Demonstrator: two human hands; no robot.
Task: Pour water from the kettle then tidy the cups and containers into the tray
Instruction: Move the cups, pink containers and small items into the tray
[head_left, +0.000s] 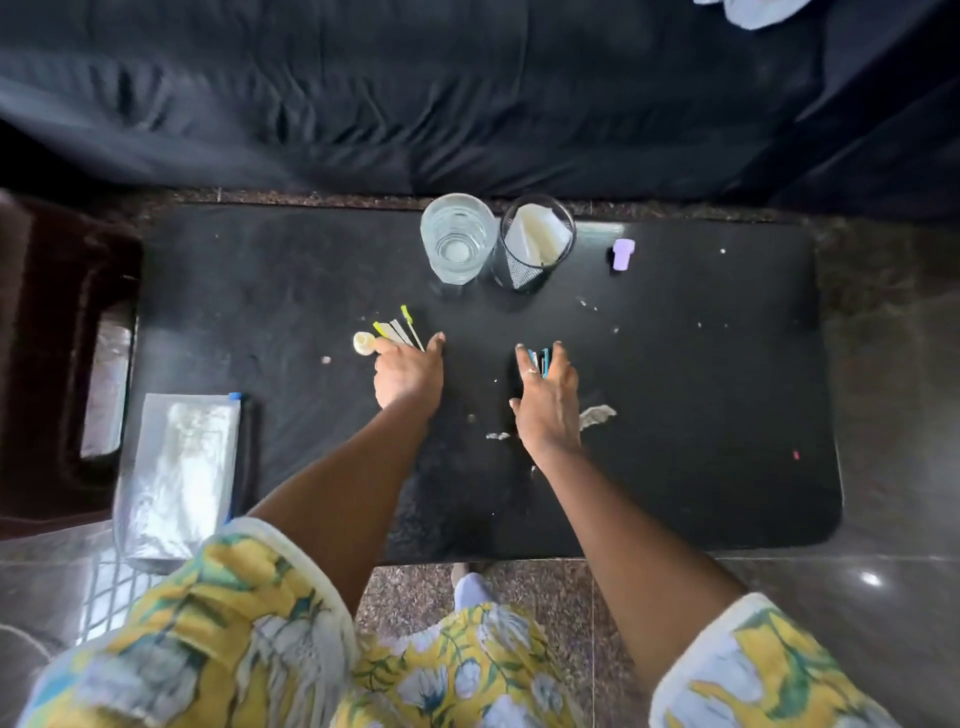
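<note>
Glass cup (457, 236) well beyond hands (408, 371) (545, 400) around sticks (400, 330) and blue strips (540, 361)

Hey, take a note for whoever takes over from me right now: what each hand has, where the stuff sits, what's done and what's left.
Hands: the left grip holds a fan of thin sticks, thumb beside the small cream bottle on the table. The right grip pinches some blue and black pieces.
Things: the glass, with water in it, and the mesh cup stand side by side at the far edge. The purple cap is to their right, the plastic bag near left.
Done: water looks poured.
Left: move everything into the tray. Neither tray nor kettle is in view.
</note>
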